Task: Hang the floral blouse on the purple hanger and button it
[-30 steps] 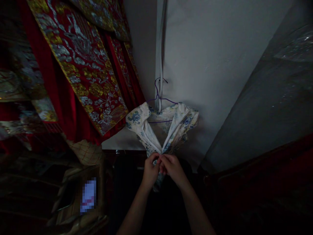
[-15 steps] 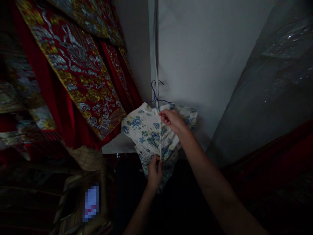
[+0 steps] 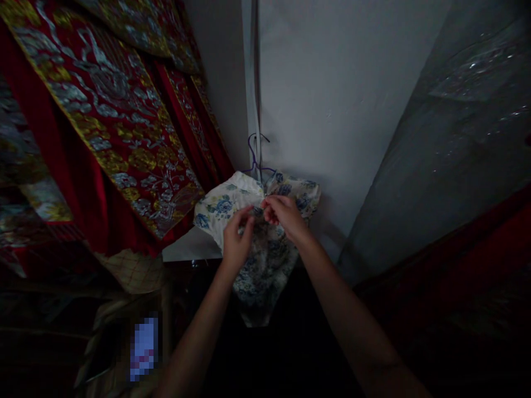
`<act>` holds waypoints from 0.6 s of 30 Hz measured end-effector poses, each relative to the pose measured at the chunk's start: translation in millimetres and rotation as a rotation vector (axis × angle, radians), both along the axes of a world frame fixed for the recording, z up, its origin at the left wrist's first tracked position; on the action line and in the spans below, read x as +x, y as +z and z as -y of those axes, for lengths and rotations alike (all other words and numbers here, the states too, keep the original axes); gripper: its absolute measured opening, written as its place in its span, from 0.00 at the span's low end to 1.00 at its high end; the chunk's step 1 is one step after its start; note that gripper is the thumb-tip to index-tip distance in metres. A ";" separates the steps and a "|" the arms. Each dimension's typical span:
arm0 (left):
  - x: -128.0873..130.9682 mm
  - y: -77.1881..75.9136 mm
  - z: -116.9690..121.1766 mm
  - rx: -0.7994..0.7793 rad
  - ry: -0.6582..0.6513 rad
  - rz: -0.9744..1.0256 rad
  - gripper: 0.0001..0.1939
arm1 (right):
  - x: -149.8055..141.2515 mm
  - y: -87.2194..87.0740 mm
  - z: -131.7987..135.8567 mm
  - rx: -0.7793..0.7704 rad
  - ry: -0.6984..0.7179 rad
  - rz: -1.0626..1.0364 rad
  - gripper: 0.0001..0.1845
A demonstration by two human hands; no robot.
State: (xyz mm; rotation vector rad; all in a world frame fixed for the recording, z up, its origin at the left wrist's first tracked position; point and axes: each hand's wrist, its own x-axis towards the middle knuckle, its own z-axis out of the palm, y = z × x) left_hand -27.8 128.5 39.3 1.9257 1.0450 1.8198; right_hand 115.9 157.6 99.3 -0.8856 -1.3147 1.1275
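Note:
A white garment with blue flowers (image 3: 218, 204) hangs on a purple wire hanger (image 3: 254, 152) against a pale wall. Both my hands are raised to its upper front, just below the collar. My left hand (image 3: 235, 237) has curled fingers pinching the cloth's front edge. My right hand (image 3: 282, 215) is closed in a pinch on the cloth right beside it. The fingertips of both hands nearly meet at the garment's front closure. What lies between the fingertips besides cloth is too small to make out.
Red robes with gold and silver embroidery (image 3: 108, 110) hang at the left. A white strip (image 3: 252, 83) runs down the wall corner. A grey plastic-covered surface (image 3: 456, 138) slopes at the right. Below are dark furniture and a basket-like object (image 3: 133, 271).
The garment's front, open a second ago, now lies closed. My right hand went up to the collar first, and my left hand has since risen from the lower edge to join it.

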 end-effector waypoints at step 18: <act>-45.7 100.5 -33.4 0.194 0.131 0.049 0.10 | -14.3 -57.4 -5.7 0.114 -0.047 0.284 0.15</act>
